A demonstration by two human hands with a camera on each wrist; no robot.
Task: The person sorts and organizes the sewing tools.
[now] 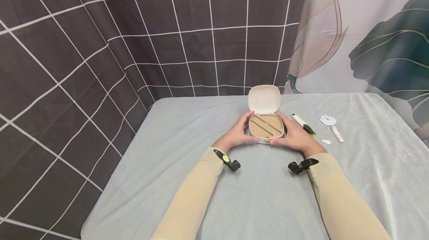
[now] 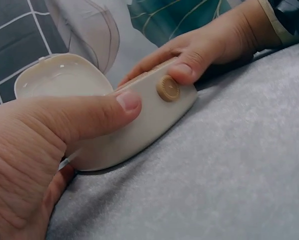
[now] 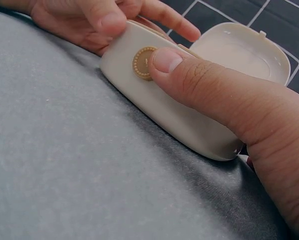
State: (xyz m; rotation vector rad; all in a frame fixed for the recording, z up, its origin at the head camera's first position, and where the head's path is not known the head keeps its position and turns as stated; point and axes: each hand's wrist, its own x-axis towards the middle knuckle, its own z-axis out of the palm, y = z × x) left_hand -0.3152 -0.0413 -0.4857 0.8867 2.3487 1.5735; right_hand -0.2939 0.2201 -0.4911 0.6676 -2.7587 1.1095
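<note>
Snugly between fingers (image 3: pixel 172 21): the case (image 2: pixel 139 125).

We find the round button (image 3: pixel 140 63) partly hidden behind the right hand (image 3: pixel 259 115) in the right-wrist view. The white disc (image 1: pixel 327 120) bears marks too small to read.

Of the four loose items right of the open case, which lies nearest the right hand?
The slim white-and-black tool, right beside the right hand; the round white disc, pink-and-white stick and small white piece all lie farther right.
</note>
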